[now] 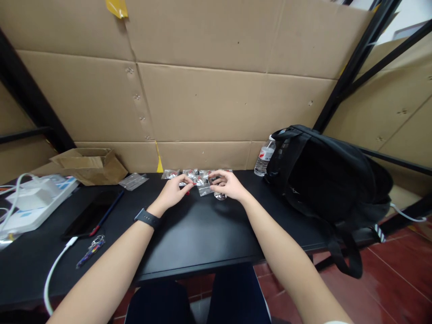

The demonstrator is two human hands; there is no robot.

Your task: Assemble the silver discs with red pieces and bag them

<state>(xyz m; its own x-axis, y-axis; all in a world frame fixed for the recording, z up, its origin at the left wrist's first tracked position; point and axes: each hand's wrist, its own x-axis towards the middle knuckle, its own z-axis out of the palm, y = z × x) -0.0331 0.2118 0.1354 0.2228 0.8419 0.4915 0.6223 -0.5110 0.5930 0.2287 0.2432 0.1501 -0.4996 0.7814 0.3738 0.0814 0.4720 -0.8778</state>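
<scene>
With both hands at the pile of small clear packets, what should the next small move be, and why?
Probably draw the one packet between the hands clear of the row of packets by the cardboard wall. The left hand and right hand meet on it, fingers pinching its ends, while the others lie close behind.

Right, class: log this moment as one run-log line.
left hand: on small packets | right hand: on a clear packet | black table | backpack and bottle to the right

Black backpack, water bottle, perhaps a phone
</scene>
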